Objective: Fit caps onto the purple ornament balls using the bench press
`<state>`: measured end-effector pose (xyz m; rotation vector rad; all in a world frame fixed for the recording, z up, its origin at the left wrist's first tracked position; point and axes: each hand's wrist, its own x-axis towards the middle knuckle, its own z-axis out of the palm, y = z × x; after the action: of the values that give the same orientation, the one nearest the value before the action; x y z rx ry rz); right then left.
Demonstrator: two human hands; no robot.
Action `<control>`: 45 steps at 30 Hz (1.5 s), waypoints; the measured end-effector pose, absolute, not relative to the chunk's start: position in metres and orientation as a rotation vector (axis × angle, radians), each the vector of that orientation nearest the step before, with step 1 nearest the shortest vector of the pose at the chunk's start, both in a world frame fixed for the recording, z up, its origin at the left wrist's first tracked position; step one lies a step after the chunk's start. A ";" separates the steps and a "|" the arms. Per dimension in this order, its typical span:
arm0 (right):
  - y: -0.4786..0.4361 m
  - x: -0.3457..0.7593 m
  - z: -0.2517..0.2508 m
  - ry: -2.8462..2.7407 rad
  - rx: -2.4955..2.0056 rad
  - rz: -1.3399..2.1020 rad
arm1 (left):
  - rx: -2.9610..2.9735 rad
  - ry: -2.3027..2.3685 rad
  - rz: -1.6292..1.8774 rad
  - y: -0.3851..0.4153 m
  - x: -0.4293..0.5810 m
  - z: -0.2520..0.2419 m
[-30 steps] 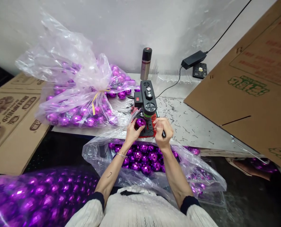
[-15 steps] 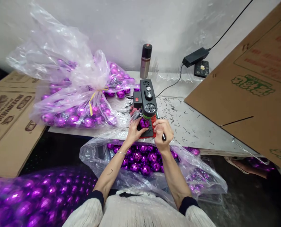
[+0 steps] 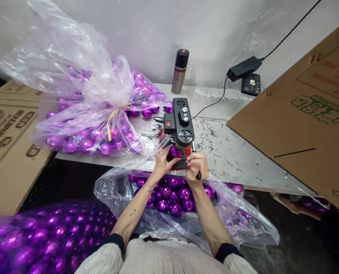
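My left hand grips a shiny purple faceted ball between thumb and fingers. The ball sits under the head of a small black press machine, its top hidden by that head. My right hand is wrapped round the black-ended lever handle on the machine's right side. Beneath the ball lies the machine's dark base plate, with red material around it. Just in front of the table edge, an open clear plastic bag holds many more purple balls.
At the left stands a tied plastic bag of purple balls beside flat cardboard. Behind the machine are a spray can, a power adapter and a phone-like object. Small dark hooks litter the table; a cardboard box leans at right.
The view has shifted slightly. The lever handle looks a little lower, with my right hand still on it. My left hand keeps the ball under the machine head.
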<state>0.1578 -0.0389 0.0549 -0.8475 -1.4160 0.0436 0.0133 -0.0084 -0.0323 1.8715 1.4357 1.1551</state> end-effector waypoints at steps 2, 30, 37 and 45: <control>-0.038 0.157 0.052 -1.409 -0.838 0.028 | 1.887 1.429 1.180 -0.009 0.014 -0.033; -0.040 0.158 0.099 -1.381 -0.900 0.070 | 2.017 1.306 1.282 -0.030 0.005 -0.023; -0.043 0.160 0.088 -1.417 -0.870 0.071 | 2.454 1.067 0.842 -0.133 -0.047 -0.022; -0.042 0.160 0.076 -1.376 -0.880 0.098 | 2.249 1.439 1.190 -0.008 -0.063 0.021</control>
<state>0.1602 -0.0421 0.0758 -0.8804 -1.3756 0.0978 -0.0627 -0.0082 0.0214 2.2489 1.4394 1.1903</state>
